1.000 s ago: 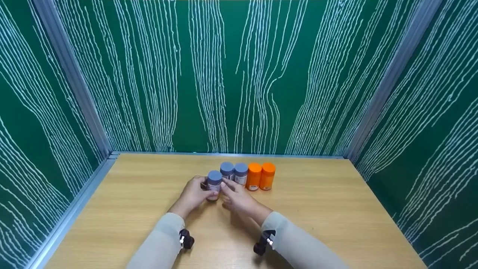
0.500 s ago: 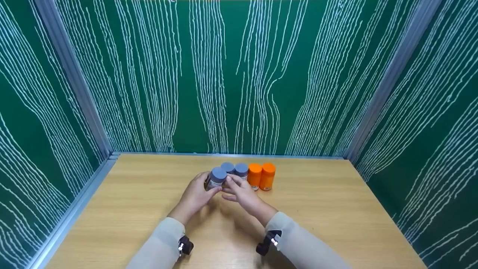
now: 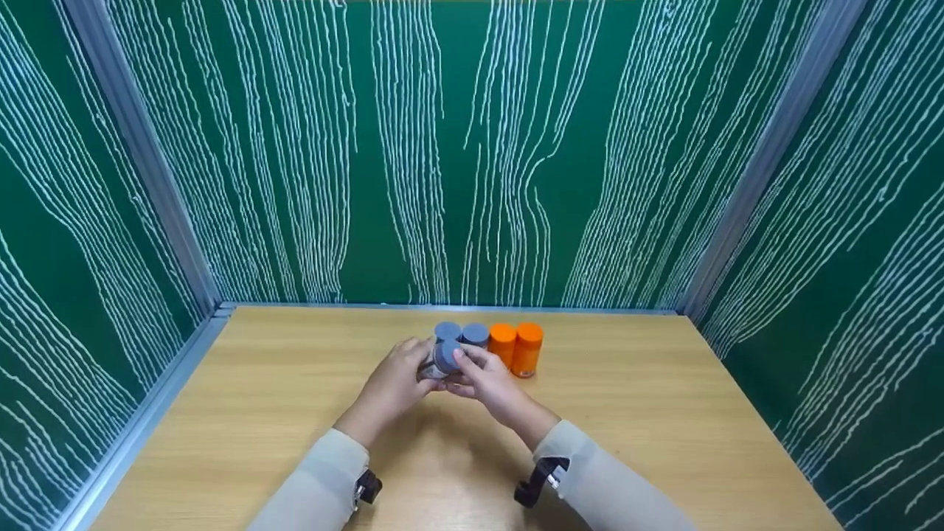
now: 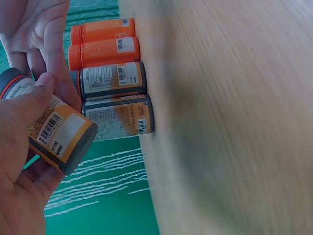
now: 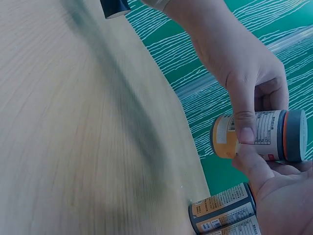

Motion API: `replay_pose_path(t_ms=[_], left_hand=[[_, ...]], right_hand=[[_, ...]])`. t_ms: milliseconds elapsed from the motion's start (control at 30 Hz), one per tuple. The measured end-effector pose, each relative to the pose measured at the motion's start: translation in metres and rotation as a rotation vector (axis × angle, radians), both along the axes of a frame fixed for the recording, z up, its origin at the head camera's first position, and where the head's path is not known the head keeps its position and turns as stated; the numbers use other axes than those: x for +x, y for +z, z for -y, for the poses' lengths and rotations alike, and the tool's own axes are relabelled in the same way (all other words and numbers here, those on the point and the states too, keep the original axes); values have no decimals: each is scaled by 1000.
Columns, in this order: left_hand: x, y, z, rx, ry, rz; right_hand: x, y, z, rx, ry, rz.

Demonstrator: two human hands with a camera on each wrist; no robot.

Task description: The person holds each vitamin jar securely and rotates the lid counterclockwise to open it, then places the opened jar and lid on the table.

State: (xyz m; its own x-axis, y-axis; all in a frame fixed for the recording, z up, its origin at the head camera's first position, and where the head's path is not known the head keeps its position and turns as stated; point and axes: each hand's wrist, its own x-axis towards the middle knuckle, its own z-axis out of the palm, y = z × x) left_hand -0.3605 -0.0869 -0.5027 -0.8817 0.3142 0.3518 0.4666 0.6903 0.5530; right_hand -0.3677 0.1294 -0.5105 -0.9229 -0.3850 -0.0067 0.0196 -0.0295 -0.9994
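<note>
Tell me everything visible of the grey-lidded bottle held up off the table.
The bottle is a short cylinder, probably plastic, with its grey lid on and an orange ring beneath it. A white and orange label with a barcode wraps it; the base is dark. It is tilted, held clear of the table. The left grip holds it with the thumb across the label; the right grip appears to touch it near the lid.

The wooden table [image 3: 627, 413] bears four upright bottles [image 4: 111, 81], apparently touching.
</note>
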Motion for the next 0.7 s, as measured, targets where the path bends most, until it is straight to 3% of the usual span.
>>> replay_pose_path(t_ms=[200, 367, 700], left_hand=[[5, 4, -3, -58, -8, 10], [7, 5, -3, -64, -9, 1], [9, 3, 2, -46, -23, -157]], right_hand=[[2, 2, -3, 111, -80, -31], [3, 4, -3, 92, -111, -37], [4, 6, -5, -10, -103, -57]])
